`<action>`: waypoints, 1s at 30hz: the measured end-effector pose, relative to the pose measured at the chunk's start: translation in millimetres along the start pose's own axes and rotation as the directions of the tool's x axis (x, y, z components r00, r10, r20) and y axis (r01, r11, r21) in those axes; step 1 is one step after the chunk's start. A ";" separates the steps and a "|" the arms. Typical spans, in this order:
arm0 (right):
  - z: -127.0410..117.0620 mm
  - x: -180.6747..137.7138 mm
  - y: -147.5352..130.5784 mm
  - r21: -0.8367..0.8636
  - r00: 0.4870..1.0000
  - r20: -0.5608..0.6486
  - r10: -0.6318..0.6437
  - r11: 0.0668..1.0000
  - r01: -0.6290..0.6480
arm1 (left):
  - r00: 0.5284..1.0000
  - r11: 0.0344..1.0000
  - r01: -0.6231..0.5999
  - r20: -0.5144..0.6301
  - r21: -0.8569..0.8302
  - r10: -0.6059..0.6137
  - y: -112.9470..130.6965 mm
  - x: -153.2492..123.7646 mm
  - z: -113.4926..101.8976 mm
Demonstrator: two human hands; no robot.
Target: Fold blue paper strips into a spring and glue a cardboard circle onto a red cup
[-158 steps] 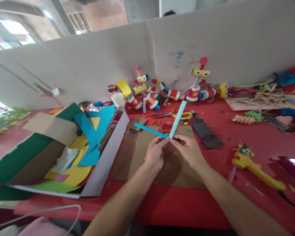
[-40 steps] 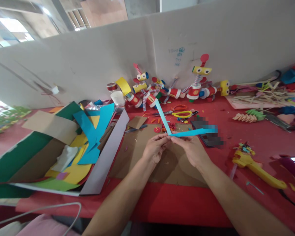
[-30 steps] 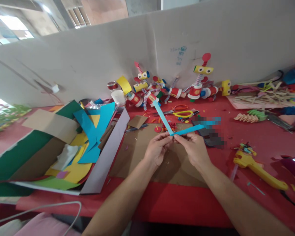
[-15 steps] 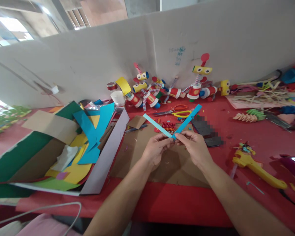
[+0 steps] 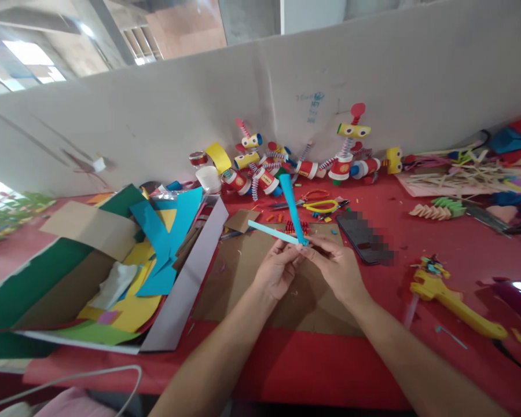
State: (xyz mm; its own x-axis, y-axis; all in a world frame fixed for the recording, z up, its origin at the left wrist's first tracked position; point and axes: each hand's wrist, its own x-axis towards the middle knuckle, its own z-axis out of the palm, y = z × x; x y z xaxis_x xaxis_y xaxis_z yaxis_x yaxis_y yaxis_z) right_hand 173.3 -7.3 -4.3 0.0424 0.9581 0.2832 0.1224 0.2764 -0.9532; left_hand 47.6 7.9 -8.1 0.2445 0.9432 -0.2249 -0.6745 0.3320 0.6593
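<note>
Above the cardboard (image 5: 234,284), left hand (image 5: 278,271) and right hand (image 5: 339,271) pinched blue strip (image 5: 292,205) and pale strip (image 5: 271,231) together; the blue had swung leftward, suggesting folding was progressing.

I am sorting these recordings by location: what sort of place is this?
Probably a craft workshop: colourful figures line the back, a box holds coloured paper, and what looks like a yellow glue gun lies at right.

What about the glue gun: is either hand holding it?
No, the glue gun lies on the red table off to the right, while the left hand and right hand together hold the blue paper strips.
</note>
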 end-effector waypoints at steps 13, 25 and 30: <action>-0.9 -2.8 -1.3 -0.121 0.987 -0.110 -0.119 0.987 0.106 | 0.988 0.981 -0.153 0.039 0.119 0.149 -4.8 -3.7 2.8; 6.4 0.9 10.0 0.438 0.931 -0.038 0.363 0.843 -0.311 | 0.982 0.958 -0.182 -0.014 0.221 0.190 -14.0 -3.9 4.3; 6.7 3.2 9.3 0.519 0.891 -0.009 0.455 0.764 -0.385 | 0.975 0.940 -0.165 -0.091 0.300 0.200 -13.7 -3.3 2.0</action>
State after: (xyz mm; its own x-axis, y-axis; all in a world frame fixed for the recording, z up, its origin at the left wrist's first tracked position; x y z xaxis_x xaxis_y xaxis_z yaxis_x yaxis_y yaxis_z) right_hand 167.9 -1.2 -13.0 0.1018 0.9783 -0.1803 -0.4371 -0.1188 -0.8915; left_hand 57.5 0.2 -15.0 0.0398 0.9875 -0.1528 -0.4652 0.1536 0.8718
